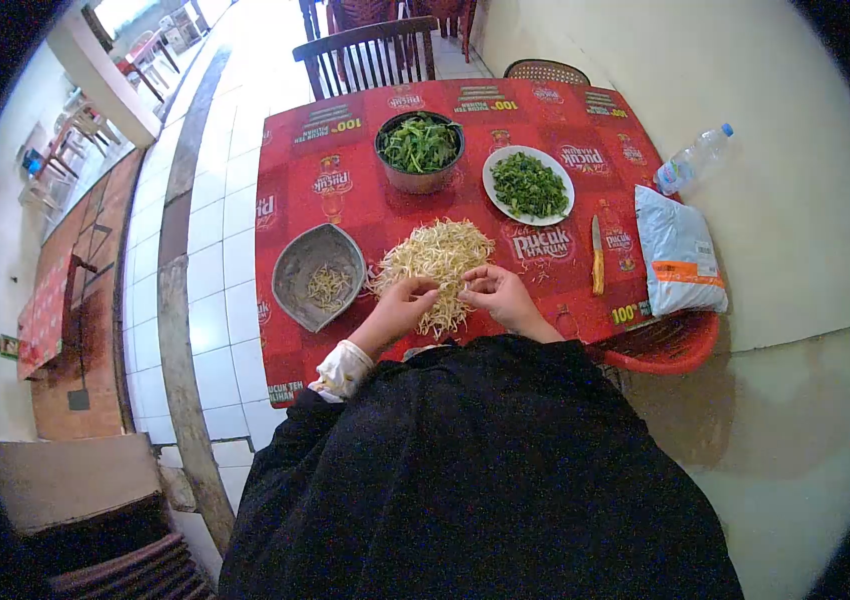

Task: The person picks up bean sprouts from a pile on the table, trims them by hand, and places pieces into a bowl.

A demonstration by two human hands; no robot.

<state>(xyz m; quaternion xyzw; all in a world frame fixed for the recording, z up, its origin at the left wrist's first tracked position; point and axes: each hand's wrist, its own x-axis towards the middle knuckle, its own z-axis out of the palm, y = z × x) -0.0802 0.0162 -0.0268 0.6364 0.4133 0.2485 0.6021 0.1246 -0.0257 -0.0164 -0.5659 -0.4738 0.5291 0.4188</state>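
A loose heap of bean sprouts (437,250) lies on the red printed tablecloth (330,215), close in front of me. Over the heap's near left side, my left hand (408,306) has its fingers pinched together. Facing it, my right hand (501,297) also pinches at the sprouts' near right side. Whatever thin piece either hand holds is too small to make out clearly, though it is likely among the sprouts. To the left stands a grey pointed bowl (290,268) with a few sprouts in its bottom.
Behind the heap are a metal pot (420,181) of leafy greens and a white plate (568,205) of chopped greens. A knife (598,262) lies at right, beside a grey plastic package (675,250) and a plastic bottle (693,163). Chairs (370,55) surround the far edge; a wall borders the right.
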